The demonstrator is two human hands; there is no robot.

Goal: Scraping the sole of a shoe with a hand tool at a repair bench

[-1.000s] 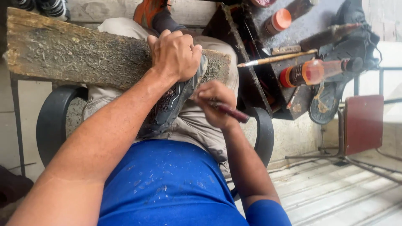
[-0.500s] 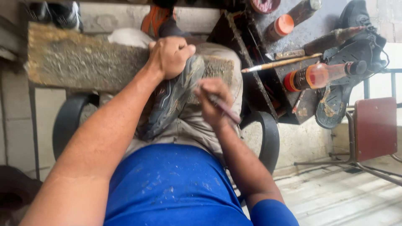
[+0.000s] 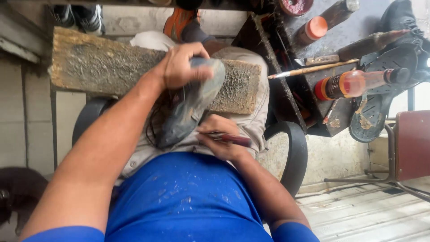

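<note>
Shoe now tips more on its side across the worn wooden board near its right end, the left hand gripping its top, while the right hand has dropped below it, pinching a thin red-handled tool.

One camera, worn on the person's head, looks steeply down over the blue shirt at the lap, so both forearms run up from the bottom edge. It sits close: the left hand on the shoe and the right hand fill the middle. The plank crosses the upper frame; the cluttered bench lies right. No second view overlaps.
</note>
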